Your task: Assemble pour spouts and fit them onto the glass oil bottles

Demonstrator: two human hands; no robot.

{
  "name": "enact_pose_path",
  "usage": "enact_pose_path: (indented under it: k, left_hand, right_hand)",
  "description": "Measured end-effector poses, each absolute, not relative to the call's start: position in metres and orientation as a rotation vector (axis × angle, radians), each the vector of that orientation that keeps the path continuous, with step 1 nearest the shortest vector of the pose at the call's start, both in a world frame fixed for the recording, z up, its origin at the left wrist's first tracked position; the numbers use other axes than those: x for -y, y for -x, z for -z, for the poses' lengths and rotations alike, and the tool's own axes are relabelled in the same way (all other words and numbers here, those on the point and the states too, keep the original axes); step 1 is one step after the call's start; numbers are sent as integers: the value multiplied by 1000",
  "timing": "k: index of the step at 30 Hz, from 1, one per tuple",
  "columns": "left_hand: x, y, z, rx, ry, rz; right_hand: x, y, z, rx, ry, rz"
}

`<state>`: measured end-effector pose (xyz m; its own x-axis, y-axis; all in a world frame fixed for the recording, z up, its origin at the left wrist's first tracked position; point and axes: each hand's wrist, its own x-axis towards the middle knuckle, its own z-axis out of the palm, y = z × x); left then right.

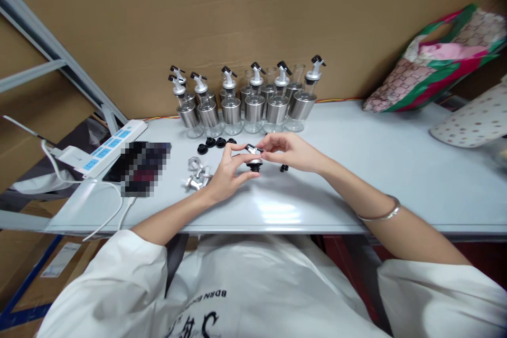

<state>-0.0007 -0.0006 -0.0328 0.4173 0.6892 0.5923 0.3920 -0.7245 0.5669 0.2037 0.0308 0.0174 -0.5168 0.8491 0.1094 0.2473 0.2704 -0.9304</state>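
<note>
Pourer (255, 167) is held over the bench (356, 142), the left grip (226, 177) closed on its collar (257, 161), the right grip (292, 152) pinching its black lever (250, 147). Left of the pourer lie metal parts (194, 184) and, farther back, black stoppers (221, 142); behind it stand bottles (231, 111).

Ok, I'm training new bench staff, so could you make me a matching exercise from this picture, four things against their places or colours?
Things:
1. Pour spout
2. Bottles
3. Power strip
4. Handled bag

Places or colours:
A. White and blue
B. Green and pink, patterned
C. Held between the left hand and right hand
D. Clear and silver

Right pairs: 1-C, 2-D, 3-A, 4-B
</note>
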Motion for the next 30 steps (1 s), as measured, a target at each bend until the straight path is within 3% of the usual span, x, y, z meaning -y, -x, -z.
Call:
enact_pose_path:
  k: [13, 30]
  left_hand:
    - [1, 0, 36, -836, -2427, -1210]
    - [2, 0, 33, -617, -2719, -1381]
  right_hand:
    - [-34, -211, -25, 1908, 957, -1360]
    - [-34, -210, -13, 1411, 606, -2170]
